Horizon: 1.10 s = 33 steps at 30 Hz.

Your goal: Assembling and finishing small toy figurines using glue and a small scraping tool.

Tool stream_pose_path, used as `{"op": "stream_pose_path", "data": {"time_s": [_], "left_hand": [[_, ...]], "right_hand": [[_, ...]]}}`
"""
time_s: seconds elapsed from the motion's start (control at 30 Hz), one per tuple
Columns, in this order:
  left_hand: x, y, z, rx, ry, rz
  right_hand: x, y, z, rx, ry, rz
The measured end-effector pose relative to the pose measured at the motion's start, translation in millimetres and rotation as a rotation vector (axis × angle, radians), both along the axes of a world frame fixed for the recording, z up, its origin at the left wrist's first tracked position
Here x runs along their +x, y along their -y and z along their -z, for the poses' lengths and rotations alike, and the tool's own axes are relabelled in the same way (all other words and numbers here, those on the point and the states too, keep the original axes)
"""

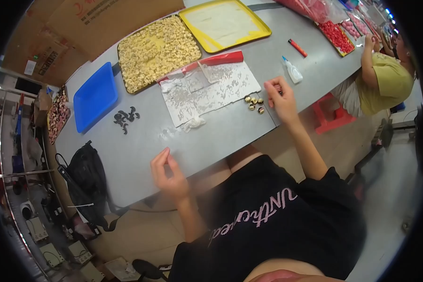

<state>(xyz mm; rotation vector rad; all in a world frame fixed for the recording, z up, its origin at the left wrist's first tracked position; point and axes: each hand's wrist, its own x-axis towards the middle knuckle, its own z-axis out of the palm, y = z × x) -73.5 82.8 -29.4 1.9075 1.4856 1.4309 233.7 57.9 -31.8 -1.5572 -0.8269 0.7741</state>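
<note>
My right hand is raised over the table's near edge, fingers curled round a small dark reddish, striped piece that they partly hide. Just left of it lie several small round cream-and-dark pieces, beside a white board marked with grey smears and residue. My left hand hovers at the near edge with fingers bent and the thumb apart; nothing shows between them. Several dark curved pieces lie on the grey table farther left. Beyond my right hand is a white squeeze bottle with a blue tip.
At the back are a tray of small yellowish pieces and a yellow-rimmed tray. A blue tray and a black bag sit left. Right are an orange-red tube, a red stool and another person.
</note>
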Motion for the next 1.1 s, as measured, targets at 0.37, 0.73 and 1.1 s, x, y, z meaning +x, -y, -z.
{"op": "stream_pose_path", "data": {"time_s": [0.37, 0.73, 1.1], "left_hand": [[-2.5, 6.7, 8.2, 0.059, -0.071, 0.013], [-3.1, 8.1, 15.2, 0.128, -0.076, 0.02], [-8.4, 5.1, 17.0, 0.138, -0.095, 0.028]], "right_hand": [[-52.8, -10.3, -4.3, -0.036, 1.193, -0.096], [-44.6, -13.3, 1.2, 0.151, 1.133, -0.277], [-38.5, -18.7, 0.5, 0.197, 1.098, -0.431]]}}
